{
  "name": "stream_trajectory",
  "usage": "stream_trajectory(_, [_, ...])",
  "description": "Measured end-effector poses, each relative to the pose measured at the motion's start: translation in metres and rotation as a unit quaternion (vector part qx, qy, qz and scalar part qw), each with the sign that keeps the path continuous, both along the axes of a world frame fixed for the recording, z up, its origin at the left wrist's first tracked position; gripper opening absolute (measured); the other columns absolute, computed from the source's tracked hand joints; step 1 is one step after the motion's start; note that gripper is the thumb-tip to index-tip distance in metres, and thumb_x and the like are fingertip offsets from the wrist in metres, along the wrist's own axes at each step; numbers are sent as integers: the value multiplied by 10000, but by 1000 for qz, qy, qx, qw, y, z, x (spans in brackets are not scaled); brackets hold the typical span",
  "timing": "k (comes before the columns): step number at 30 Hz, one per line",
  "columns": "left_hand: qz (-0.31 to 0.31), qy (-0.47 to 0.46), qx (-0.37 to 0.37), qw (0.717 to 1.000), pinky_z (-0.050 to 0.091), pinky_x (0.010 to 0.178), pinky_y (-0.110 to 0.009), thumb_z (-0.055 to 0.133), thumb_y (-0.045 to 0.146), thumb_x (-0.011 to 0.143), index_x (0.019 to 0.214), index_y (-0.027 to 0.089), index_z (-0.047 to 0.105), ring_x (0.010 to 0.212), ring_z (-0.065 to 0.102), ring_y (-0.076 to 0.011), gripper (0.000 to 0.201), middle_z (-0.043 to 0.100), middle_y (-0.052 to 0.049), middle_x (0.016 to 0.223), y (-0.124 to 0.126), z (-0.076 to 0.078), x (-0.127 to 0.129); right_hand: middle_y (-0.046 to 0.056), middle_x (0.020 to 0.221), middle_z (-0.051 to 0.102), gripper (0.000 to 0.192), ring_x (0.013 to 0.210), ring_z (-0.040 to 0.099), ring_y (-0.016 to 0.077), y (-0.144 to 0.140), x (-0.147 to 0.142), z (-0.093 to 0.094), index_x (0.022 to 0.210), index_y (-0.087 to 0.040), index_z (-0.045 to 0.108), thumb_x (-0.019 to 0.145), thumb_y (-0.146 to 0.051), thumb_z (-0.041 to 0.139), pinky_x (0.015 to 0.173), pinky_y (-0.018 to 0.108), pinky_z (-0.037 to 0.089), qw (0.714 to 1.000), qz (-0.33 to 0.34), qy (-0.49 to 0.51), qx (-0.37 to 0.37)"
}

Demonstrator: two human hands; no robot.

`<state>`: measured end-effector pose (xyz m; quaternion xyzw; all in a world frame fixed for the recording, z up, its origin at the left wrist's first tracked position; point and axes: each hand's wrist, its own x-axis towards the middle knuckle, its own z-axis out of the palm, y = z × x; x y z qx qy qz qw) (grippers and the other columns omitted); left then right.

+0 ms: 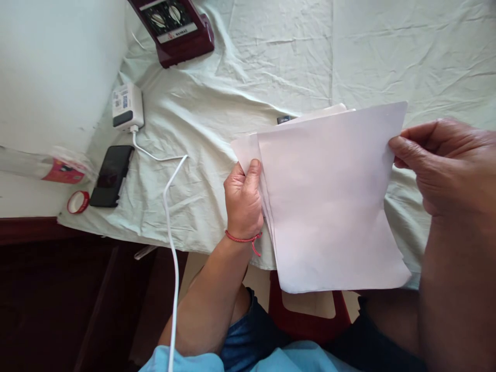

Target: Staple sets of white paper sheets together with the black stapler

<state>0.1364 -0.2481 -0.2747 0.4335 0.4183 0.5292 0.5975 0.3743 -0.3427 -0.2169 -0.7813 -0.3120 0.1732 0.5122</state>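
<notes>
Several sheets of white paper [329, 201] are held up in front of me, over the table's near edge. My left hand [245, 199], with a red cord at the wrist, grips their left side, its thumb on top. At the upper right edge my right hand [437, 155] pinches the top sheet between thumb and fingers. More pale paper edges and a small dark object [283, 119] peek out behind the sheets; most of that object is hidden.
A pale green cloth [287, 62] covers the table. On the left are a black phone [112, 175], a white adapter box [127, 106] with a white cable [166, 196], a red roll [78, 202] and a plastic bottle [46, 165]. A dark red device with knobs [178, 31] stands behind.
</notes>
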Motion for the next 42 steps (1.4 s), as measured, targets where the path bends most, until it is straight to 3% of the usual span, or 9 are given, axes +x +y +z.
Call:
stream_trajectory(12, [0,-12,-6,1000,606,1116,-397,798,474,964,1067,215,821,1284,749,-283,279,844,-74,1146,-4,3,1,10,727,725,63,622,585,59,0,-5,4,846,-187,843,811,-152,805,535,186,402,1000,8,11,-15])
stream_trajectory(16, [-28,4,-2,1000,632,1054,-396,878,463,891,1105,217,817,1182,784,-277,331,841,-75,1154,-4,4,0,8,716,715,53,576,549,71,1,-6,3,836,-203,840,798,-190,805,496,200,393,1000,12,10,-21])
stream_trajectory(21, [-12,33,6,999,647,981,-346,953,367,803,1045,213,822,1036,800,-225,315,845,-54,1097,-1,-2,-4,10,690,698,43,553,533,67,1,-6,4,818,-200,837,790,-187,808,500,210,418,1000,6,4,-27])
stream_trajectory(32, [-11,39,0,999,648,984,-352,934,378,824,1049,208,822,1064,799,-236,303,849,-65,1100,-2,-1,-4,17,756,739,54,619,587,70,-1,1,-1,851,-200,827,817,-207,786,545,200,427,998,1,-4,-60])
stream_trajectory(42, [-16,47,2,999,635,1027,-408,932,406,833,1068,207,817,1089,797,-263,329,836,-84,1142,-2,-3,-5,37,707,724,70,543,520,84,-1,2,3,816,-214,813,782,-238,756,458,207,366,996,1,-23,-90])
